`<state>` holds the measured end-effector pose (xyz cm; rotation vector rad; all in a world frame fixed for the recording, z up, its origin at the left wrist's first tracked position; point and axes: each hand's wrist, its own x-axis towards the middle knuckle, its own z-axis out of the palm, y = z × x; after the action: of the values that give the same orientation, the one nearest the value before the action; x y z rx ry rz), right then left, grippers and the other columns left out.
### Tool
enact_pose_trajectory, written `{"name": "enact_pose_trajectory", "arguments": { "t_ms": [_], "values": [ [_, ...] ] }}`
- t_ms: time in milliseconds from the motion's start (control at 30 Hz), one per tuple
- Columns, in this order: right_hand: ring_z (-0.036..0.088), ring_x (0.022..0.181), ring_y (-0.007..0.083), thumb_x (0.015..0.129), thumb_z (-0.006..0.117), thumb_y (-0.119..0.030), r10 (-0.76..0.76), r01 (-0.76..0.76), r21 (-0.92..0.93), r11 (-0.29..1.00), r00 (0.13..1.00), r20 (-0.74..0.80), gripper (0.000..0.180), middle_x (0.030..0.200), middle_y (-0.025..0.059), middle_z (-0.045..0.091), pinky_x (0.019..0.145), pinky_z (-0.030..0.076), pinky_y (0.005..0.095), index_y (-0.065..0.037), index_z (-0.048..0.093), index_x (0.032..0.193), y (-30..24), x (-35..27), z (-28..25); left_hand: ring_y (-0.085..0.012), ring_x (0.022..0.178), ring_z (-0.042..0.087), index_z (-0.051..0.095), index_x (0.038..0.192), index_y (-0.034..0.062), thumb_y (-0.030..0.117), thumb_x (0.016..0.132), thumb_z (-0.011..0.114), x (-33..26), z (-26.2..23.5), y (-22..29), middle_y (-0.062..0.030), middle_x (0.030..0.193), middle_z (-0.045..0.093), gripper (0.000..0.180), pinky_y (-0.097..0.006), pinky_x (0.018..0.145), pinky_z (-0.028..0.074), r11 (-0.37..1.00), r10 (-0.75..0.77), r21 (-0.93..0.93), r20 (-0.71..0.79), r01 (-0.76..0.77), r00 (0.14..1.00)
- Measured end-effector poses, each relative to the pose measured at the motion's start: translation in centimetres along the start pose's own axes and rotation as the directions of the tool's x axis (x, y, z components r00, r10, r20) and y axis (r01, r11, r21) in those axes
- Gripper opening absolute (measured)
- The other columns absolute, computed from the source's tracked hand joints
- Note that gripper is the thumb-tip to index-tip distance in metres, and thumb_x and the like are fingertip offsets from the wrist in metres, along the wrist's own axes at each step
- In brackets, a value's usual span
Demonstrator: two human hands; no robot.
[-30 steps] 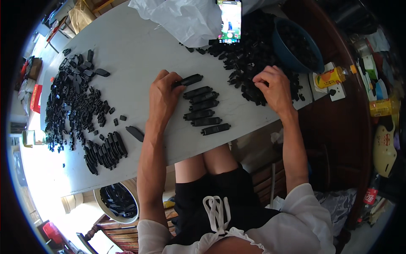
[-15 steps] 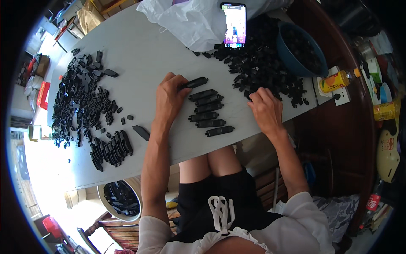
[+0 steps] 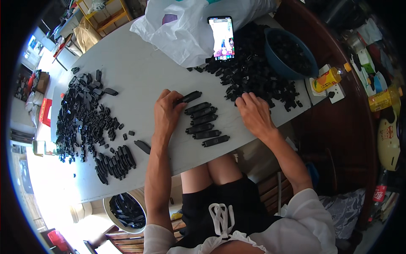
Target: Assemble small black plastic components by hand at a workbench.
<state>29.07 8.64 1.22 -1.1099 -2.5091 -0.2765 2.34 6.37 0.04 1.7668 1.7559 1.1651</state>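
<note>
My left hand [image 3: 168,112] pinches a long black plastic piece [image 3: 190,97] at its left end, just above a short row of several similar black pieces [image 3: 204,124] lined up on the white table [image 3: 139,72]. My right hand [image 3: 253,114] rests palm down on the table, its fingertips at the near edge of a big heap of small black parts [image 3: 253,76]. I cannot tell whether those fingers grip anything.
A blue bowl [image 3: 292,54] of black parts and a lit phone [image 3: 221,37] leaning on a white plastic bag [image 3: 186,29] stand behind the heap. Another black pile [image 3: 84,114] and a row of pieces [image 3: 114,161] lie left. A bucket [image 3: 125,210] sits below the table edge; bottles [image 3: 327,79] stand right.
My right hand has drawn back from inside the heap toward the near edge of the table. My left hand has kept the long black piece at the top of the row.
</note>
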Motion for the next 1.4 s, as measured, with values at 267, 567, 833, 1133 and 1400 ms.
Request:
{"name": "enact_pose_trajectory", "arguments": {
  "t_ms": [267,567,833,1133,1400],
  "values": [
    [0.056,0.079,0.0249,0.078,0.060,0.002,0.019,-0.017,-0.048,0.999,0.999,0.049,0.013,0.081,0.0100,0.050,0.060,0.051,0.0350,-0.005,0.048,0.079,-0.3,0.3,0.9,-0.0279,0.071,0.059,0.063,0.088,-0.0019,-0.002,0.070,0.073,0.1,0.0,0.0,-0.0131,0.082,0.057,0.021,-0.036,0.067,0.048,1.000,-0.007,-0.008,-0.004,0.007,1.000],
    [0.059,0.074,0.0292,0.080,0.057,0.002,0.117,-0.117,0.035,0.993,0.993,-0.001,0.008,0.077,0.0121,0.055,0.061,0.051,0.0363,-0.004,0.052,0.082,0.5,1.6,-0.5,-0.0274,0.071,0.059,0.062,0.089,-0.0021,-0.002,0.071,0.073,0.0,-0.1,-0.1,-0.0128,0.083,0.056,0.021,-0.036,0.066,0.047,1.000,-0.004,-0.009,0.002,0.004,1.000],
    [0.062,0.065,0.0135,0.087,0.060,0.001,0.310,-0.319,0.692,0.647,0.940,0.144,0.005,0.079,0.0074,0.063,0.056,0.051,0.0263,-0.002,0.061,0.091,-0.8,3.6,-0.4,-0.0278,0.072,0.059,0.062,0.090,-0.0030,-0.003,0.071,0.072,0.1,0.0,-0.1,-0.0133,0.083,0.056,0.021,-0.036,0.067,0.048,1.000,-0.006,-0.003,0.018,0.006,1.000],
    [0.056,0.059,0.0062,0.084,0.065,-0.003,0.275,-0.391,0.885,0.251,0.906,0.322,0.012,0.067,0.0002,0.058,0.050,0.049,0.0214,-0.002,0.053,0.082,-2.8,6.3,-0.2,-0.0286,0.072,0.060,0.063,0.090,-0.0021,-0.002,0.071,0.072,0.0,-0.1,0.1,-0.0139,0.083,0.057,0.021,-0.036,0.067,0.048,1.000,-0.006,0.008,0.002,0.006,1.000],
    [0.052,0.054,0.0057,0.083,0.067,-0.004,0.259,-0.402,0.885,0.236,0.904,0.341,0.007,0.065,0.0026,0.060,0.044,0.046,0.0226,0.001,0.066,0.087,-2.8,6.9,-0.5,-0.0296,0.072,0.060,0.063,0.090,-0.0013,-0.001,0.071,0.072,0.0,0.0,0.1,-0.0140,0.083,0.057,0.020,-0.037,0.067,0.047,1.000,0.008,0.028,0.003,-0.008,1.000]
  ]
}}
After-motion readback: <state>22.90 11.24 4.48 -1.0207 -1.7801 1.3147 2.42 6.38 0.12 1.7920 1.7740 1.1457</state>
